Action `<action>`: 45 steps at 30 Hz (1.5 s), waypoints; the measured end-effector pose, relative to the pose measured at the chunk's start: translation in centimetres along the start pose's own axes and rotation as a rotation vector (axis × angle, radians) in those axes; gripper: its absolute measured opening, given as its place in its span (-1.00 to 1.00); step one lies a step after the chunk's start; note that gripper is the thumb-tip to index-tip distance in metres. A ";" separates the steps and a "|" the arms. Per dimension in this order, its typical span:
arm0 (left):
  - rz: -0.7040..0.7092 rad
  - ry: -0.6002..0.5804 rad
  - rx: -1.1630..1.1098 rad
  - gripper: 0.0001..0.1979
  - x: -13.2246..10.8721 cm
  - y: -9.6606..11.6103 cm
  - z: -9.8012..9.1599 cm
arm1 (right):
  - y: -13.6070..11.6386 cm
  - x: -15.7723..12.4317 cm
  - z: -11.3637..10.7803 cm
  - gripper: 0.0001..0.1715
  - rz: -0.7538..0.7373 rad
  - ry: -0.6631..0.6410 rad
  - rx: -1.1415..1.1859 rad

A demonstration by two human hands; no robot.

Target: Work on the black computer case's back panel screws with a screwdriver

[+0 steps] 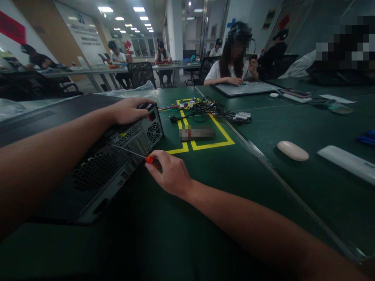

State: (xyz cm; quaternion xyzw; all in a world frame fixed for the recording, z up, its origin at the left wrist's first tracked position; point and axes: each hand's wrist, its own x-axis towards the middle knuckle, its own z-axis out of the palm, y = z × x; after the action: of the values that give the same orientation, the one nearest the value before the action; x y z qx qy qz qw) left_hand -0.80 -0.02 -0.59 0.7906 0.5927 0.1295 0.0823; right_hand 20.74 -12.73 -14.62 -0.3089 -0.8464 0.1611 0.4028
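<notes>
A black desktop computer case (96, 171) lies on its side on the green table (205, 203), its rear panel with a fan grille facing me. My left hand (130, 110) rests on the case's top far corner, fingers curled over the edge. My right hand (171, 171) grips a screwdriver (137, 154) with a red handle. Its thin metal shaft points left and its tip meets the rear panel.
A tangle of cables (205, 107) lies beyond yellow tape lines (211, 144). A white mouse (293, 150) and a white keyboard (347, 164) lie to the right. A seated person (234, 58) works at the far side; others sit at tables behind.
</notes>
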 end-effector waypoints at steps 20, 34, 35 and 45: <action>0.007 0.003 -0.024 -0.17 0.1 -0.1 0.0 | -0.2 0.1 -0.1 -0.57 -0.021 0.038 0.023; 0.024 0.015 -0.020 -0.19 0.2 -0.4 0.2 | 0.3 0.0 0.1 -0.73 -0.045 -0.001 -0.027; 0.026 0.020 -0.021 -0.20 0.2 -0.4 0.2 | 0.3 0.0 0.1 -0.73 -0.046 0.002 -0.026; 0.072 0.023 -0.018 -0.16 0.1 -0.5 0.2 | 0.2 0.0 0.0 -0.75 -0.040 -0.002 -0.019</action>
State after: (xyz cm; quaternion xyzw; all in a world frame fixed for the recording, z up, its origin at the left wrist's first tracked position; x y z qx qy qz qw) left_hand -1.16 0.24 -0.93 0.8092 0.5636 0.1465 0.0778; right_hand 20.83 -12.56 -14.73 -0.2957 -0.8543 0.1452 0.4019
